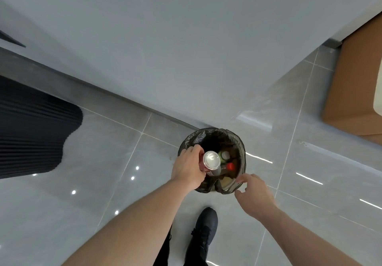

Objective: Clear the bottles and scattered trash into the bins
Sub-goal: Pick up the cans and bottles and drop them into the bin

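Black plastic lines the bin point(187, 141), which stands on the grey tiled floor point(115, 152) close to the wall point(186, 48). The left hand point(189, 167) is clenched round a can point(210, 160), its fingers curled about the red side, and holds it upright over the left part of the bin's mouth, the silver top facing the camera. Inside the bin lie a bottle with a pale cap point(224, 155) and another with a red cap point(230, 166), side by side to the right of the can. The right hand point(255, 195) hovers at the bin's near right edge, released, fingers loosely spread and grasping nothing; whether a fingertip touches the liner cannot be told. A black shoe point(204, 232) stands on the floor just below the bin. A brown box point(355, 83) sits well apart at the right.
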